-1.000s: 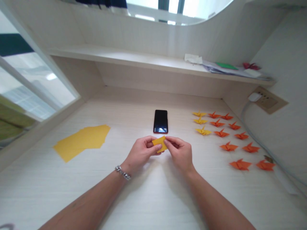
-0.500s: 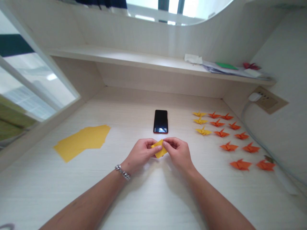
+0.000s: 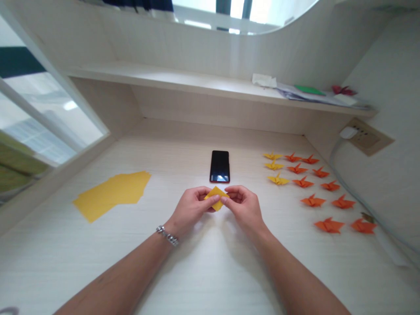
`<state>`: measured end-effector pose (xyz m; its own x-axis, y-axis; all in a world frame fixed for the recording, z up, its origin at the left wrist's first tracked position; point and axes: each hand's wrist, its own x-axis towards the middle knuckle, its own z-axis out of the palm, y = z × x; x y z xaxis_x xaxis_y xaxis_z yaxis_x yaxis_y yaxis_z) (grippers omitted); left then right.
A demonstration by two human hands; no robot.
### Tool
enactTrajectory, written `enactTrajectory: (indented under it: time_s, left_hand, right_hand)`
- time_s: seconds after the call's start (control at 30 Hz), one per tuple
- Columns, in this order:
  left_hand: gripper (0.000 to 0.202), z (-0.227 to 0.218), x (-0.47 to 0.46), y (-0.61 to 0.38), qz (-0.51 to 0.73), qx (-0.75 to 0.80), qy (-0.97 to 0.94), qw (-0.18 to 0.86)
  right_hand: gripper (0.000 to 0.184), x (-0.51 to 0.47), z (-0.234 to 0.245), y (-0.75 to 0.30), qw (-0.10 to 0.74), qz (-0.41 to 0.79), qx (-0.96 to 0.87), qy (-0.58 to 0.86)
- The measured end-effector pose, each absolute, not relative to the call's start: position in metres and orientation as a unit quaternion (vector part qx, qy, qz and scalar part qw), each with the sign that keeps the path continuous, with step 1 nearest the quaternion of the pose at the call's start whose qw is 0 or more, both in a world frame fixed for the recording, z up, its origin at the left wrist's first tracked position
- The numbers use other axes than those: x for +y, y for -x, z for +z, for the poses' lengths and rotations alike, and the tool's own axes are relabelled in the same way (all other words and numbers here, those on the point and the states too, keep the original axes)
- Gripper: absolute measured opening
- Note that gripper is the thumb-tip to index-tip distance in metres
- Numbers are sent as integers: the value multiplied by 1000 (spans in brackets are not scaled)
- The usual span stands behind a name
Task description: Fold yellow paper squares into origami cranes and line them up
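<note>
A small folded yellow paper is held just above the desk, turned like a diamond with one corner pointing away from me. My left hand pinches its left side, thumb on the front face. On the right side, my right hand grips it, with the thumb pressed near the middle and the index finger by the right corner. Fingers behind the paper are partly hidden. Just beyond the hands lies a black phone, flat on the desk.
Yellow paper sheets lie fanned out at the left. Three yellow paper cranes and several orange paper cranes stand in rows on the right. A grey cable runs along the right wall from a socket. A shelf crosses the back.
The folded yellow paper has turned so that a corner points away from me, and it shows more of its face. My right fingers have shifted slightly on it.
</note>
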<state>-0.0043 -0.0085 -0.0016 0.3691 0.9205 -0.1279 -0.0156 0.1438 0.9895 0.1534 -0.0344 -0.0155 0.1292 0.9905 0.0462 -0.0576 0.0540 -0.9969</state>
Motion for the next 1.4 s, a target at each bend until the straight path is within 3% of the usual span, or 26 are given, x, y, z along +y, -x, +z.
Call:
enactTrajectory:
  time_s: [0.43, 0.57, 0.7, 0.8, 0.97, 1.13, 1.4]
  left_hand:
    - [24, 2, -9, 4, 352, 403, -539, 651]
    - [25, 0, -10, 3, 379, 421, -511, 647]
    - [27, -1, -10, 2, 374, 427, -494, 658]
    - [28, -2, -9, 2, 373, 432, -490, 659]
    - [29, -9, -8, 2, 395, 440, -496, 636]
    - [30, -10, -7, 1, 400, 438, -494, 636]
    - [29, -9, -7, 2, 416, 435, -487, 633]
  right_hand:
    - [29, -34, -7, -156, 584, 520, -384, 491]
    - [28, -32, -12, -158, 533, 535, -418, 505]
    - [24, -31, -18, -160, 473, 474, -505, 544]
    - [24, -32, -19, -158, 474, 429, -524, 563]
    - [23, -33, -20, -155, 460, 489, -518, 531]
    - [25, -35, -22, -154, 444, 433, -558, 551]
    - [26, -35, -21, -153, 401, 464, -583, 532]
